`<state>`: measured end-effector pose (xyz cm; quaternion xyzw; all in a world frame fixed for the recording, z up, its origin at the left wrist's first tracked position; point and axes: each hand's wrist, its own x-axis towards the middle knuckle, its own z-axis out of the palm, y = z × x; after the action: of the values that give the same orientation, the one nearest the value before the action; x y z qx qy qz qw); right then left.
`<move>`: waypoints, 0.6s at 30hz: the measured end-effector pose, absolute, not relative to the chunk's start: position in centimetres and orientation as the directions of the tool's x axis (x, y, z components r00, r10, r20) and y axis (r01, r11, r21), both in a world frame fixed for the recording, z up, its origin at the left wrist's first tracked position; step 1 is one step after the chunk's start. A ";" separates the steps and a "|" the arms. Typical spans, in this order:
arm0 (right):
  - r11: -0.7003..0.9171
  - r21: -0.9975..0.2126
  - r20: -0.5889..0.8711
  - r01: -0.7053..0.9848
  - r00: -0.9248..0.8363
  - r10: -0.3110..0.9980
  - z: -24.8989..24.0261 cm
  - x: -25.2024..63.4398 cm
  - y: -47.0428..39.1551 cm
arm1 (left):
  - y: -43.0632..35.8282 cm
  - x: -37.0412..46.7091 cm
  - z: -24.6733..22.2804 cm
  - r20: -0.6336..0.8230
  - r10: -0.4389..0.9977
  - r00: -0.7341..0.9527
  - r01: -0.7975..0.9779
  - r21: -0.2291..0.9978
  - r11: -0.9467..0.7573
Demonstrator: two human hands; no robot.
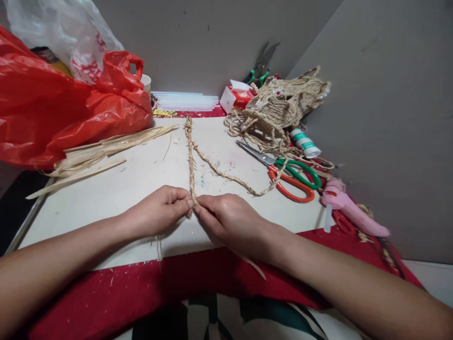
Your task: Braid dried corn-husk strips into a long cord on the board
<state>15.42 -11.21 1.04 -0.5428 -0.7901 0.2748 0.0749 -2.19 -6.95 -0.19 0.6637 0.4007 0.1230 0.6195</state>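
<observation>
A braided straw cord (191, 165) runs down the middle of the white board (148, 160), from a knotted far end towards me. Its near end is pinched by my left hand (161, 208) and my right hand (228, 215), whose fingertips meet there. Thin loose strips poke out below each hand. Another length of the cord branches off near the top and curves right to the scissors (293, 177), which have one green and one orange handle. Left of the cord lies a bundle of pale flat straw strips (116, 144).
Red and clear plastic bags (88, 108) fill the back left. Glue sticks (187, 100), a tissue box (235, 97) and pruning shears (261, 66) sit at the back. On the right are heaped braided cord (279, 106), a thread spool (305, 143) and a pink glue gun (350, 208). Red cloth (170, 283) borders the board.
</observation>
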 end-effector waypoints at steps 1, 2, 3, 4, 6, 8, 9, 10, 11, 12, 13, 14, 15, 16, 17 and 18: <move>0.263 -0.486 -0.190 0.833 -0.395 0.899 1.3 15.6 -11.3 | -7.0 -2.2 -0.2 -0.332 0.690 0.643 0.379 0.921 0.090; 0.261 -0.459 -0.199 0.849 -0.384 0.901 1.5 15.7 -11.3 | -7.0 -2.2 -0.2 -0.332 0.697 0.636 0.380 0.920 0.091; 0.255 -0.435 -0.204 0.864 -0.370 0.906 1.8 15.8 -11.4 | -7.1 -2.1 -0.2 -0.331 0.706 0.626 0.382 0.920 0.092; 0.247 -0.425 -0.205 0.871 -0.358 0.911 2.0 15.9 -11.5 | -7.2 -2.1 -0.2 -0.329 0.715 0.617 0.381 0.920 0.095; 0.235 -0.470 -0.200 0.851 -0.362 0.910 2.4 15.9 -11.8 | -7.5 -1.9 -0.1 -0.328 0.730 0.600 0.368 0.923 0.113; 0.214 -0.582 -0.200 0.784 -0.393 0.898 2.5 15.5 -12.1 | -7.7 -1.7 0.0 -0.328 0.731 0.599 0.328 0.933 0.150; 0.198 -0.633 -0.198 0.748 -0.404 0.893 2.4 15.2 -12.3 | -7.9 -1.7 0.1 -0.329 0.727 0.603 0.303 0.937 0.172; 0.181 -0.668 -0.195 0.722 -0.405 0.893 2.2 14.9 -12.6 | -8.0 -1.6 0.2 -0.331 0.721 0.608 0.279 0.940 0.197; 0.168 -0.684 -0.190 0.710 -0.395 0.899 1.9 14.5 -12.8 | -8.1 -1.6 0.3 -0.335 0.717 0.612 0.256 0.941 0.221; 0.158 -0.684 -0.183 0.712 -0.377 0.908 1.6 14.2 -13.1 | -8.2 -1.5 0.4 -0.342 0.713 0.612 0.239 0.940 0.245; 0.158 -0.672 -0.173 0.724 -0.361 0.916 1.3 13.9 -13.3 | -8.3 -1.5 0.4 -0.353 0.711 0.609 0.228 0.936 0.269; 0.170 -0.650 -0.165 0.740 -0.355 0.920 1.1 13.6 -13.6 | -8.3 -1.5 0.5 -0.365 0.708 0.605 0.218 0.931 0.293; 0.191 -0.624 -0.158 0.758 -0.361 0.919 1.0 13.4 -13.9 | -8.4 -1.5 0.5 -0.376 0.705 0.601 0.209 0.926 0.315; 0.225 -0.594 -0.157 0.773 -0.386 0.909 1.0 13.3 -14.2 | -8.5 -1.5 0.5 -0.386 0.703 0.598 0.202 0.921 0.333; 0.267 -0.562 -0.167 0.783 -0.423 0.890 1.2 13.3 -14.5 | -8.5 -1.5 0.5 -0.396 0.700 0.594 0.198 0.916 0.350; 0.307 -0.532 -0.193 0.789 -0.466 0.864 1.5 13.4 -14.8 | -8.6 -1.5 0.5 -0.407 0.698 0.589 0.195 0.910 0.366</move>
<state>13.40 -14.78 1.49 -0.5129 -0.8058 0.2890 0.0641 -1.54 -8.56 0.53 0.5346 0.4175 0.1760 0.7134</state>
